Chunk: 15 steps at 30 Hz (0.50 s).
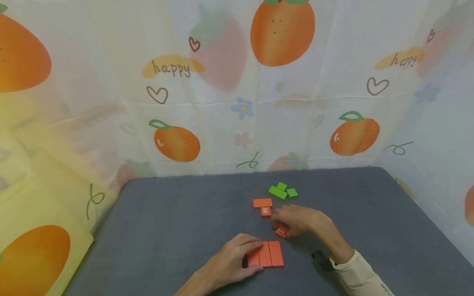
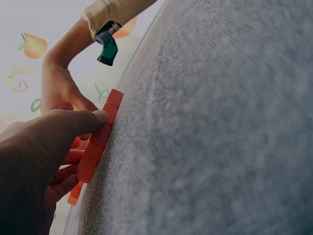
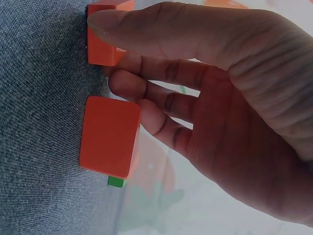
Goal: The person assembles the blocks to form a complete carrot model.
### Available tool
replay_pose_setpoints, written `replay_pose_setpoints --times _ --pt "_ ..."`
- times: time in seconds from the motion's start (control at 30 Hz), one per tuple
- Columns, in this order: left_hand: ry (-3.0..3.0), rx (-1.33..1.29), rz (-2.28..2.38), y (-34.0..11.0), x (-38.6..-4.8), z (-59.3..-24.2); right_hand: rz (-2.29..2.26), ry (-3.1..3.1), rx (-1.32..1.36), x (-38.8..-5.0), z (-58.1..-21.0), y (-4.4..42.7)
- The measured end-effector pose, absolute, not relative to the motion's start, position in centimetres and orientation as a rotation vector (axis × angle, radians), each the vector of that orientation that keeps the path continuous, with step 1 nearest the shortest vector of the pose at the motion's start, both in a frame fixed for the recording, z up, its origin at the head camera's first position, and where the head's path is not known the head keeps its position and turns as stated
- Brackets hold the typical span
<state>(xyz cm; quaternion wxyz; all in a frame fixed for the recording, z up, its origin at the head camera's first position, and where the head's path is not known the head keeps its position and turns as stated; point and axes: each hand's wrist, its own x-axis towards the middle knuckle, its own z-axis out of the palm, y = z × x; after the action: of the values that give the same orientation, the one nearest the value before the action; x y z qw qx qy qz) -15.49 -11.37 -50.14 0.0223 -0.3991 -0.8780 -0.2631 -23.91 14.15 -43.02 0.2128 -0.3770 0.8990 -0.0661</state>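
Note:
Three oblong orange-red blocks lie side by side. My left hand spans their left part, thumb at the near ends and fingers at the far ends; in the left wrist view the left thumb presses a red block. Beyond the row, my right hand pinches a small red block marked B. In the right wrist view, the right thumb lies on a red block, with fingers curled behind it. Another red block stands by the lower fingers, hidden in the head view.
A red block marked R and an oblong orange-red block lie left of my right hand. Several green blocks are farther back on the grey table. A printed cloth hangs behind, and a dark band is near the right sleeve.

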Motion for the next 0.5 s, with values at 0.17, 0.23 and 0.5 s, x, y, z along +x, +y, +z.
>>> replay_pose_setpoints --times 0.17,0.23,0.5 --pt "-2.710 -1.260 -0.816 -11.50 -15.52 -50.11 -0.188 2.491 -1.053 -24.00 -43.13 14.12" --pt "-2.703 -1.272 -0.817 -11.53 -15.55 -50.10 -0.185 2.491 -1.057 -24.02 -43.14 14.12" --pt "-2.677 -1.321 -0.837 -11.62 -15.64 -49.97 -0.183 2.501 -1.092 -23.90 -43.08 14.20"
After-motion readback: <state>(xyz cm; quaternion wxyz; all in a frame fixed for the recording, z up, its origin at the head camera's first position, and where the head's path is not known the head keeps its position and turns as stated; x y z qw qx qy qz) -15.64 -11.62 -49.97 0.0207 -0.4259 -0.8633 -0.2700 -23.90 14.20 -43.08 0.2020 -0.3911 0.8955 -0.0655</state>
